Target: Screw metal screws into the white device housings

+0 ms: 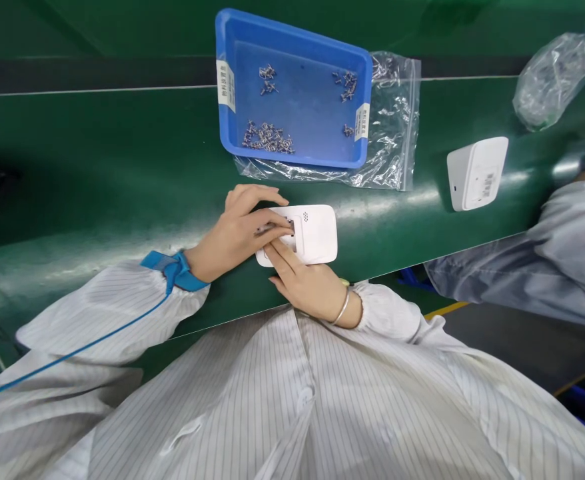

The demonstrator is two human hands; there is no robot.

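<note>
A white plastic device casing lies on the green bench in front of me, with small vent holes and a rectangular recess showing metal bits. From the left, my left hand reaches over it, thumb and forefinger pinched together at the recess. What they pinch, if anything, is too small to make out; the other fingers rest near the casing's far edge. My right hand lies against the near edge, forefinger and middle finger stretched across the casing beside the left fingertips, thumb apart.
Beyond the casing, a blue tray with piles of small metal parts sits on a clear zip bag. A second white device and a crumpled plastic bag are at right. A co-worker's sleeve shows there. A blue cord trails from my left wrist strap.
</note>
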